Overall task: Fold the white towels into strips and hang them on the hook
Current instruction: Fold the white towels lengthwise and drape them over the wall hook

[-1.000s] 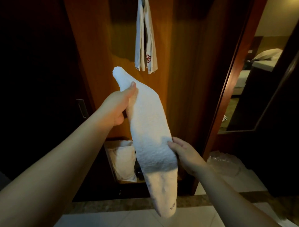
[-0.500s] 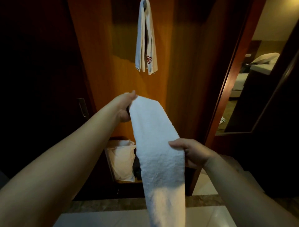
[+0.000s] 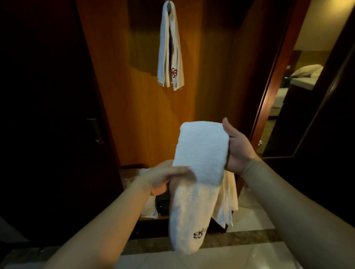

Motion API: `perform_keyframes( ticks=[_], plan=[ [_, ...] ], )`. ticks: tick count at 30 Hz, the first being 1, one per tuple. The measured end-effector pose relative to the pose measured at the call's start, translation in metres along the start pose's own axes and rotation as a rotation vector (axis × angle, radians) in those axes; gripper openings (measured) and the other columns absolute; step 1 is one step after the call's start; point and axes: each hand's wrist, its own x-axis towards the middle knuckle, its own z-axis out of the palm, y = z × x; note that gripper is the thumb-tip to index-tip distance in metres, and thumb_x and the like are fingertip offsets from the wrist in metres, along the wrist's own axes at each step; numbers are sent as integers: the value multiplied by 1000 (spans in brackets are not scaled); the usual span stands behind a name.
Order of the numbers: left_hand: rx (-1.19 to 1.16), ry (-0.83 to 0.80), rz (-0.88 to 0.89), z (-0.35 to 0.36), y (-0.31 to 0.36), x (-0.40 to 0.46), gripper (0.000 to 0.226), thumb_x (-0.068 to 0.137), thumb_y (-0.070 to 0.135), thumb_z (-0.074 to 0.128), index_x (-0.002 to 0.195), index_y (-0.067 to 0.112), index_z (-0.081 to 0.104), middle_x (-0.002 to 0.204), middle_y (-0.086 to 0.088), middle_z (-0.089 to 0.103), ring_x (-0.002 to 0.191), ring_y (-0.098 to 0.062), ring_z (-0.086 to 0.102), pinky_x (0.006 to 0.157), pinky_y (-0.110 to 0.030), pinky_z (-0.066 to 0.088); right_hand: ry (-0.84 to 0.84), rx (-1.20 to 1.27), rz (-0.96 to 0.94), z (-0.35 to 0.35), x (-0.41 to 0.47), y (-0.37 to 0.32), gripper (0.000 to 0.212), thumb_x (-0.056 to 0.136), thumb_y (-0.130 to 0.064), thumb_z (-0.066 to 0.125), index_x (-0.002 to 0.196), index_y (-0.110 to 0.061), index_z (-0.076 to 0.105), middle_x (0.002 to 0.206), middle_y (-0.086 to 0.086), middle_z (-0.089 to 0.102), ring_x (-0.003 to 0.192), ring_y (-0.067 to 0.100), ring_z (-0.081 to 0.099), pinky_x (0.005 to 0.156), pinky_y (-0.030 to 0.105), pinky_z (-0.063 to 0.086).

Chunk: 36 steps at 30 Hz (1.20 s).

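Keep the folded towel (image 3: 199, 153) narrow and its layers aligned, then lift the doubled top toward the hook (image 3: 169, 2) on the wooden panel, beside the hung towel (image 3: 170, 57). Held midair between both hands: left hand (image 3: 163, 177) pinching the left edge mid-length, right hand (image 3: 237, 149) cupping the upper right edge, thumb raised.

**Clearance near the door & hook**

Hook (image 3: 169, 2) at top edge already taken: hanging towel (image 3: 170, 50) drapes over it, flat vs the wooden door (image 3: 134, 96). Bare door face to both sides of it & below, down to the folded towel (image 3: 199, 159), which spans between left hand (image 3: 163, 179) & right hand (image 3: 238, 147). Low down, box (image 3: 132, 172) w/ cloth blocks the door foot. Doorway (image 3: 288, 92) open at right.
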Motion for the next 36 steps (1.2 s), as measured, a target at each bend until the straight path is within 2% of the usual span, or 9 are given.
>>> perform_keyframes(
  ticks=[4,14,18,21,24,27,29,33,36],
  plan=[
    [118,60,-24,9,-3,0,46,77,16,83,119,8,67,118,-6,73,110,-22,69,83,-27,56,37,41,-6,2,10,-6,67,96,-63,39,140,-15,57,137,16,61,123,38,60,90,50,56],
    [27,186,26,-3,-18,0,44,80,21,79,121,16,66,119,-4,73,109,-18,70,79,-24,58,118,38,-122,30,31,-41,65,96,-66,36,125,-19,70,130,14,67,118,38,64,91,53,54],
    [175,637,112,2,-5,3,38,91,40,67,126,27,59,124,2,66,113,-17,63,99,-41,51,194,-87,-237,53,39,-62,63,96,-67,35,132,-21,59,122,10,71,111,32,69,88,49,57],
    [153,836,333,19,18,-4,32,101,46,49,121,24,59,110,5,66,99,-10,64,86,-33,51,216,-268,-299,74,49,-72,58,96,-66,39,130,-22,55,118,8,72,107,23,71,86,42,59],
    [97,691,533,51,43,-13,40,101,53,36,108,25,65,99,7,70,93,-12,68,84,-33,51,284,-560,-358,99,62,-77,55,98,-65,35,128,-22,49,114,0,65,108,17,64,101,40,49],
    [124,463,524,79,59,-10,68,84,80,27,118,34,63,117,13,69,113,-8,64,100,-33,45,304,-803,-362,131,71,-81,80,98,-68,29,150,-8,33,138,7,54,129,25,49,112,47,33],
    [131,395,469,89,64,-1,80,76,86,22,129,38,57,131,13,62,127,-9,55,111,-37,37,282,-906,-382,150,76,-86,82,98,-68,25,151,-6,33,150,15,46,138,32,43,114,49,33],
    [186,484,489,95,75,14,93,71,93,13,145,42,37,148,10,42,131,-3,42,96,-18,34,276,-1018,-425,175,84,-100,84,97,-71,22,153,-10,32,153,16,43,140,35,40,114,56,34],
    [234,633,542,89,82,21,90,62,103,9,124,48,45,133,10,47,111,9,48,82,-10,38,284,-1003,-439,186,91,-114,83,97,-71,24,156,-13,24,158,15,35,143,37,33,107,45,36]
  ],
)
